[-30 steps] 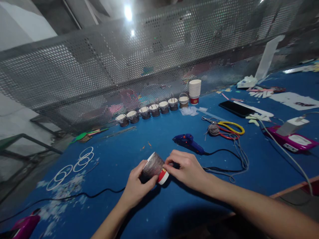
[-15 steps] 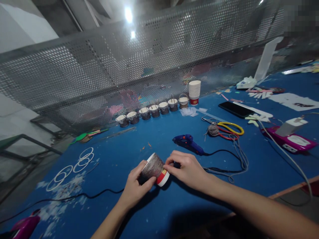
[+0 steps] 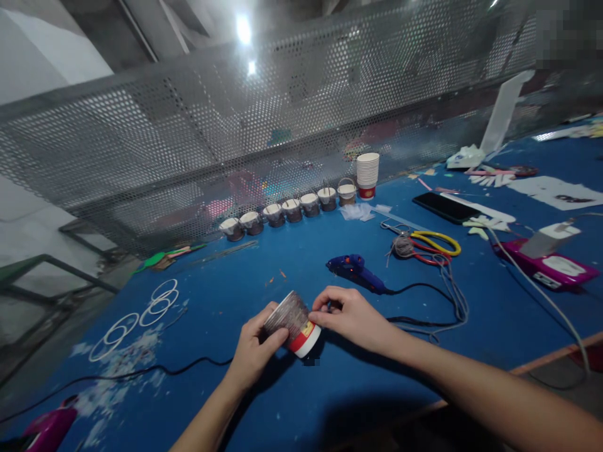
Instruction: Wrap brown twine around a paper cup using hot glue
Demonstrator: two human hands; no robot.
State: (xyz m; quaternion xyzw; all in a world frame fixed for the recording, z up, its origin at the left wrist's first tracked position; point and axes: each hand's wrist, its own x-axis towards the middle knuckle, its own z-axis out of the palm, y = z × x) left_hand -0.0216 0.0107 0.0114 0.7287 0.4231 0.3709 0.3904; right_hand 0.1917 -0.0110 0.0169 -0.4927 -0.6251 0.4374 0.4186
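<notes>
A paper cup [image 3: 293, 319], wound with grey cord over most of its side, lies tilted between my hands, its red and white base toward the lower right. My left hand [image 3: 258, 345] grips it from the left, thumb across the wound side. At the cup's right edge, my right hand [image 3: 346, 317] pinches with thumb and index finger; the cord there is too thin to make out clearly. Beyond my right hand rests a blue glue gun [image 3: 357, 272]. A ball of grey cord [image 3: 402, 245] sits beside scissors [image 3: 436, 242] with yellow and red handles.
Several cord-wrapped cups [image 3: 292, 210] stand in a row at the back, near a stack of paper cups [image 3: 368, 176]. White rings [image 3: 114, 334] lie at left. A black phone [image 3: 445, 207] and a magenta power strip [image 3: 549, 263] are at right; black cables cross the blue table [image 3: 264, 414].
The cup has turned slightly in my left hand, and more of its red band shows. My left thumb has moved up and left along its side. My right hand stays close to the cup.
</notes>
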